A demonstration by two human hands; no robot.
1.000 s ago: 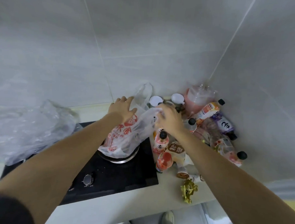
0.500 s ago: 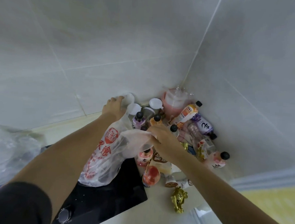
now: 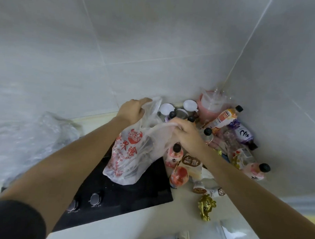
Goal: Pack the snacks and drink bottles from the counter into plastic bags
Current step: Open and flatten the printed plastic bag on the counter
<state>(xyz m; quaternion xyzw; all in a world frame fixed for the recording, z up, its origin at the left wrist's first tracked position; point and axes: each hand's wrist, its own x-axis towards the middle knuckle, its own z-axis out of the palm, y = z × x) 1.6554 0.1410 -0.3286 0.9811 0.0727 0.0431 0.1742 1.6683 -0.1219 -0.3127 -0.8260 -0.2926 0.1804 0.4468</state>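
Over the black cooktop (image 3: 131,196): printed plastic bag (image 3: 131,154), its mouth held apart, my left hand (image 3: 131,111) gripping the far edge, my right hand (image 3: 186,134) pinching the near one. Step, as I judge it: opening for loading. Next needs one hand freed for the pink bottle (image 3: 173,155) beside the bag.

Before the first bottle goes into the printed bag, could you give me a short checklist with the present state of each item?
1. Left hand grips the bag's far edge: ok.
2. Right hand grips the near edge: ok.
3. Red-printed plastic bag mouth spread open: ok.
4. A hand free to pick up a bottle: not ok.
5. Pink bottle beside the bag, upright: ok.
6. Room left inside the bag: cannot tell.
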